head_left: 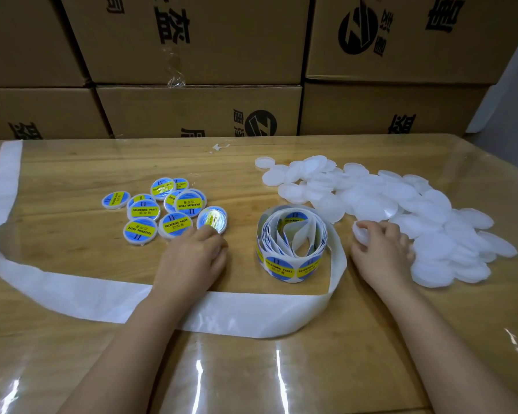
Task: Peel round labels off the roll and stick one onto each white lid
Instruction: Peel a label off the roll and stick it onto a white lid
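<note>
Label roll [292, 243] stands between both hands. About ten labelled lids [150, 209] lie to its left, and the big blank lid pile [416, 210] lies right, so the task looks mostly undone. Left hand [192, 258] touches the nearest labelled lid [213, 218], grip unclear. Right hand [380, 249] curls round a blank lid [360, 234].

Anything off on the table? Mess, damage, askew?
No damage visible. The label roll sits slack, inner coils buckled. Its bare backing strip loops across the table to the far left corner. A few torn white scraps lie at the far edge.
</note>
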The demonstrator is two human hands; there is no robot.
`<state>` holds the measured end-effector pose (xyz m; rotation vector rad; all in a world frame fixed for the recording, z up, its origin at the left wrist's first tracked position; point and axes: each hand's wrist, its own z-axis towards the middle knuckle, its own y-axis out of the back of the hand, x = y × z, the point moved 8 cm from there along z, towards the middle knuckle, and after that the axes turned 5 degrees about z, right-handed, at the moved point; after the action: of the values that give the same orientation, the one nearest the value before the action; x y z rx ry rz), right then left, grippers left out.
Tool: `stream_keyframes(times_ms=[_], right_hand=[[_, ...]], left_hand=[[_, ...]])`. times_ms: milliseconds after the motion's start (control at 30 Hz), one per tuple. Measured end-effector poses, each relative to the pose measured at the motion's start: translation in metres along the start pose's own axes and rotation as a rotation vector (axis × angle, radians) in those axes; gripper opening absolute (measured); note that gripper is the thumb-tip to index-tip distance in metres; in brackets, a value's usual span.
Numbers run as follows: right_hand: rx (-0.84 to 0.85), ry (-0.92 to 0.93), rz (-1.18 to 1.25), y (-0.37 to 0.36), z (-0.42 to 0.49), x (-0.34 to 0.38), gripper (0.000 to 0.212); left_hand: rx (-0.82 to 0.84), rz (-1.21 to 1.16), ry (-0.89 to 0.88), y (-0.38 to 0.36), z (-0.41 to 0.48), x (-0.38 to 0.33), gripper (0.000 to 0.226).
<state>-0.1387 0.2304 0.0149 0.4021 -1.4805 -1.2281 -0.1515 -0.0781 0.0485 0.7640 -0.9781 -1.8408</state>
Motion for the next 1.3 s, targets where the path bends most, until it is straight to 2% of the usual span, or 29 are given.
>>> stream_keyframes(times_ms=[67, 100, 200, 300, 367, 400, 467, 533, 600, 700, 800, 967, 1033, 1100, 1200, 1233, 1300], right_hand=[[-0.023, 0.011, -0.008, 0.002, 0.001, -0.002, 0.037], [-0.026, 0.01, -0.01, 0.003, 0.002, -0.003, 0.035], [-0.025, 0.0, -0.019, 0.003, 0.004, -0.006, 0.032], [-0.069, -0.021, -0.051, 0.005, 0.006, -0.007, 0.039], [-0.15, -0.004, 0.022, 0.012, 0.005, -0.004, 0.046], [-0.212, 0.021, 0.119, 0.019, 0.004, -0.001, 0.048], [-0.331, 0.131, 0.384, 0.034, -0.005, 0.013, 0.05], [-0.386, 0.357, 0.543, 0.045, -0.025, 0.041, 0.052], [-0.352, 0.632, 0.538, 0.045, -0.054, 0.075, 0.055], [-0.25, 0.933, 0.447, 0.036, -0.088, 0.107, 0.055], [-0.182, 1.004, 0.42, 0.033, -0.097, 0.115, 0.055], [-0.085, 0.97, 0.438, 0.027, -0.096, 0.115, 0.056], [-0.014, 0.9, 0.482, 0.025, -0.086, 0.11, 0.05], [0.013, 0.824, 0.501, 0.024, -0.072, 0.1, 0.041], [-0.022, 0.757, 0.389, 0.022, -0.055, 0.087, 0.042], [-0.049, 0.753, 0.342, 0.022, -0.053, 0.084, 0.044], [-0.107, 0.746, 0.269, 0.025, -0.051, 0.082, 0.046]], left_hand=[[0.057, 0.094, -0.097, -0.004, -0.002, -0.01, 0.039], [0.069, 0.12, -0.095, -0.004, -0.003, -0.009, 0.039], [0.102, 0.108, -0.033, -0.012, -0.004, 0.0, 0.019], [0.21, 0.094, -0.004, -0.031, -0.006, 0.007, 0.031], [0.151, 0.01, 0.021, -0.027, -0.005, 0.005, 0.032], [0.07, -0.074, 0.039, -0.018, -0.003, 0.002, 0.028], [-0.083, -0.31, 0.108, -0.001, -0.001, -0.005, 0.019], [-0.128, -0.644, 0.233, 0.007, -0.003, -0.014, 0.014], [-0.107, -0.93, 0.342, 0.007, -0.006, -0.025, 0.014], [-0.032, -1.1, 0.328, 0.005, -0.006, -0.042, 0.014], [0.068, -1.141, 0.294, -0.002, -0.008, -0.05, 0.02], [0.19, -1.2, 0.25, -0.009, -0.014, -0.064, 0.017], [0.184, -1.111, 0.245, -0.007, -0.015, -0.064, 0.02], [0.147, -0.81, 0.163, 0.0, -0.016, -0.063, 0.024], [0.115, -0.314, -0.016, 0.009, -0.019, -0.073, 0.043], [0.08, -0.181, -0.122, 0.012, -0.019, -0.083, 0.042], [0.048, -0.012, -0.29, 0.016, -0.02, -0.098, 0.026]])
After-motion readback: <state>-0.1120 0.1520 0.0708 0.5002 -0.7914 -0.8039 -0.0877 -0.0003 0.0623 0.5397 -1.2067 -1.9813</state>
